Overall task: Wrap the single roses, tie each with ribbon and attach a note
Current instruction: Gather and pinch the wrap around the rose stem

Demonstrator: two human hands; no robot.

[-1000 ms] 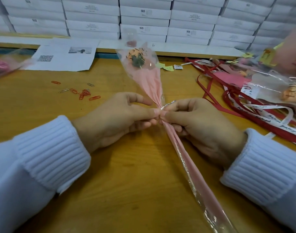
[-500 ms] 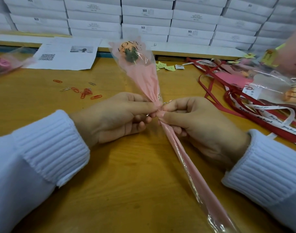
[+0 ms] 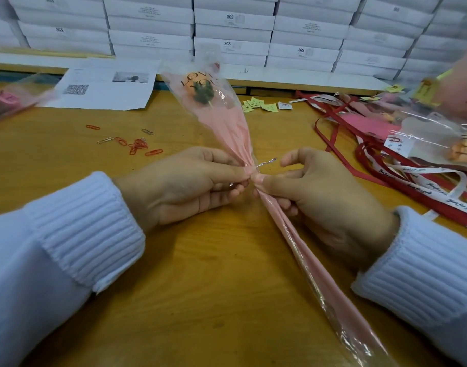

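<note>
A single rose wrapped in a pink and clear cone (image 3: 221, 120) lies across the wooden table, bloom end far, stem end running toward the lower right. A thin silver twist wire (image 3: 265, 163) sticks out at the cone's narrow neck. My left hand (image 3: 190, 184) pinches the neck from the left, with a bit of the wire showing under its fingers. My right hand (image 3: 319, 189) grips the wrapped stem just below the neck, thumb pressed on it and forefinger raised off the wire.
Red and white printed ribbons (image 3: 402, 181) and several wrapped roses (image 3: 439, 139) lie at the right. Red and silver paper clips (image 3: 138, 147) are scattered at the left, small yellow notes (image 3: 256, 104) behind the cone, a printed sheet (image 3: 107, 86) and stacked white boxes (image 3: 232, 30) beyond.
The cone's bloom end has swung slightly to the right. My right forefinger has lifted away, and the wire's twisted end now stands free at the neck.
</note>
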